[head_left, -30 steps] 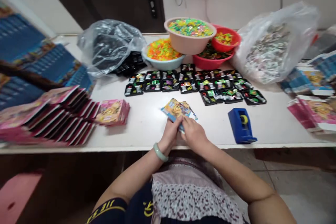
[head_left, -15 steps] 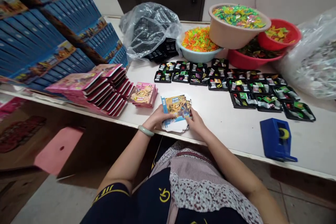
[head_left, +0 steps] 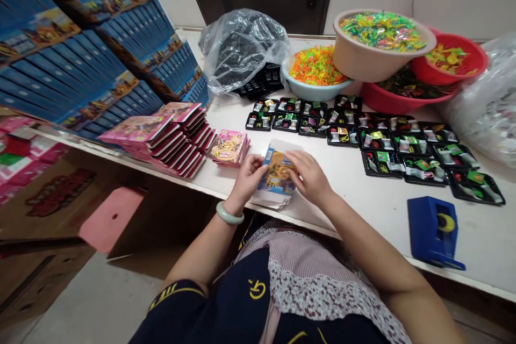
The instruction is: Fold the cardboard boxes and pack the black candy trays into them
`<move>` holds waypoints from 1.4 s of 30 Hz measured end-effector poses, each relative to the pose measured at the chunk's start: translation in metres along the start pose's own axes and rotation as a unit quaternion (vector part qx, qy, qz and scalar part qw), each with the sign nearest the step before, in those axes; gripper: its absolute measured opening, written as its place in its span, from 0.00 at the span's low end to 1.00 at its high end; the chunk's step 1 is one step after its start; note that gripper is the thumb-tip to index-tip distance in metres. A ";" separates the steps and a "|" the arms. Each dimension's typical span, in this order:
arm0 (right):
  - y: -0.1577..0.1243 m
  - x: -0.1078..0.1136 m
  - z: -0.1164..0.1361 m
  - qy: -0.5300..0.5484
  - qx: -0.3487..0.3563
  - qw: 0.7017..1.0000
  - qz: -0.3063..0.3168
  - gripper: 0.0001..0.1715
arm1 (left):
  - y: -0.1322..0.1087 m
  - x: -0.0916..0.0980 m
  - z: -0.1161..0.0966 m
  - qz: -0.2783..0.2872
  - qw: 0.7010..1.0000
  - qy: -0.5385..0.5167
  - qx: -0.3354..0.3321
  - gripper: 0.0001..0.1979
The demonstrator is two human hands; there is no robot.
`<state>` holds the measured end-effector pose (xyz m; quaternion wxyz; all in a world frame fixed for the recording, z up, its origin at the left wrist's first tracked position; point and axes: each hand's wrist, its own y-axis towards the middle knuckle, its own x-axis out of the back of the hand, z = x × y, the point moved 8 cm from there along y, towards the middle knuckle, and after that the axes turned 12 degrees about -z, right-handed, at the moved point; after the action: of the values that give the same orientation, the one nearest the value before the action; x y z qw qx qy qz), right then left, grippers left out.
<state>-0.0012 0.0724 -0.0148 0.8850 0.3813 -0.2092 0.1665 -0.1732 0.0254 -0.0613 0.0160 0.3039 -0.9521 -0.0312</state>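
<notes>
A flattened blue-and-yellow printed carton with white flaps is between my hands near the table's front edge. More white flaps stick out below it. My left hand is closed on its left edge, thumb on the printed face. Bent over its upper right side are the fingers of my right hand, which grip that edge. Just left of my left hand sits a short stack of pink printed boxes.
Tall rows of blue boxes and a pink box pile stand left. Filled black trays spread right, before tubs of small colourful pieces. A blue tape dispenser sits near the front edge. A plastic bag lies behind.
My right hand has moved up from the carton's lower right to its upper right side. My left hand has shifted up along the left edge. The camera view has turned slightly left.
</notes>
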 end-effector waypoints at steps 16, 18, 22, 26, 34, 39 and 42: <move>-0.077 0.088 -0.085 0.086 -0.392 0.915 0.028 0.24 | -0.072 -0.145 -0.026 0.265 0.945 0.072 -0.180 0.14; -0.073 0.093 -0.072 0.066 -0.340 0.938 -0.013 0.21 | -0.065 -0.140 -0.016 0.256 0.958 0.059 -0.118 0.13; -0.083 0.122 -0.047 -0.034 -0.258 0.943 -0.206 0.28 | -0.045 -0.123 0.007 0.182 0.983 -0.021 0.016 0.14; -0.114 0.094 -0.072 0.106 -0.363 0.906 -0.188 0.39 | -0.047 -0.128 0.032 0.187 0.960 -0.132 0.164 0.17; -0.140 0.083 -0.089 0.121 -0.352 0.917 -0.146 0.42 | -0.060 -0.127 0.032 0.219 0.967 -0.109 0.076 0.31; -0.134 0.088 -0.068 0.082 -0.305 0.946 -0.074 0.24 | -0.061 -0.115 0.021 0.239 0.970 0.014 -0.032 0.18; -0.116 0.093 -0.067 0.080 -0.306 0.942 -0.113 0.12 | -0.051 -0.111 0.012 0.188 0.981 0.009 -0.037 0.08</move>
<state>0.1474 0.0589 -0.0811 0.9857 0.0990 -0.1342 0.0230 -0.0541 0.0488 -0.0775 0.0415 0.1187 -0.9902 -0.0605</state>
